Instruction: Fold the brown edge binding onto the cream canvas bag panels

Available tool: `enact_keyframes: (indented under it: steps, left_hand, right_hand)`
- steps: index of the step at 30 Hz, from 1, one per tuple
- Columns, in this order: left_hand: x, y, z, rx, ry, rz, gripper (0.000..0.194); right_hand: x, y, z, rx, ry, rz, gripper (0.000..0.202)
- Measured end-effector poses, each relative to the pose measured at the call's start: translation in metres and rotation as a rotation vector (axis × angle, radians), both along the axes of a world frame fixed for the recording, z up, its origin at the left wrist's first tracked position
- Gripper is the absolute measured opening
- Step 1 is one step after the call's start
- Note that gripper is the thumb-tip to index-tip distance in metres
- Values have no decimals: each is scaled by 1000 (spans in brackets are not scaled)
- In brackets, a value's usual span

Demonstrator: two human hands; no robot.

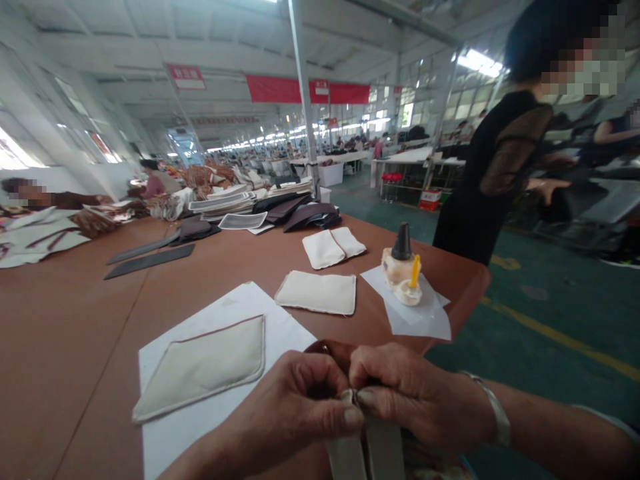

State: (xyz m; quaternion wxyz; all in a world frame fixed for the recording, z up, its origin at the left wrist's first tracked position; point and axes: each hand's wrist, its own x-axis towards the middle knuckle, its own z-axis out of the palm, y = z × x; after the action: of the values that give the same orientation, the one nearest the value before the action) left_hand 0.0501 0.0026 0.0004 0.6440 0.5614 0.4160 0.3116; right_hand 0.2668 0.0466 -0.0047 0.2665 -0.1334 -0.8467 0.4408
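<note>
My left hand [315, 400] and my right hand [417, 393] meet at the table's near edge, both closed on a pale fabric piece [370, 447]. Thumbs and fingertips pinch its upper end, where two folded edges lie side by side with a dark gap between them. The lower part of this piece runs out of view. Left of my hands, a cream stitched panel [215, 363] rests on a white sheet [185, 440]. Beyond it lie another cream panel [317, 292] and a pair of smaller cream pieces [325, 248].
On the brown table [75, 347], a glue pot [400, 267] with a black cone and yellow stick stands on paper at the right. Dark strips [150, 260] and stacked panels [230, 203] lie farther back. A person in black [485, 173] stands beyond the right corner.
</note>
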Motion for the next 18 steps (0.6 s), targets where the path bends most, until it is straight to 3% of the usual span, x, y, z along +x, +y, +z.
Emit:
enact_keyframes:
  steps: [7, 14, 18]
  left_hand:
    - [10, -1, 6, 21, 113, 55, 30]
    - [13, -3, 0, 25, 131, 88, 23]
    - [15, -3, -4, 58, 188, 97, 24]
  right_hand:
    - [4, 3, -6, 56, 19, -35, 16]
    - [3, 4, -11, -193, -18, -80, 29]
    - [0, 0, -10, -172, -54, -177, 11]
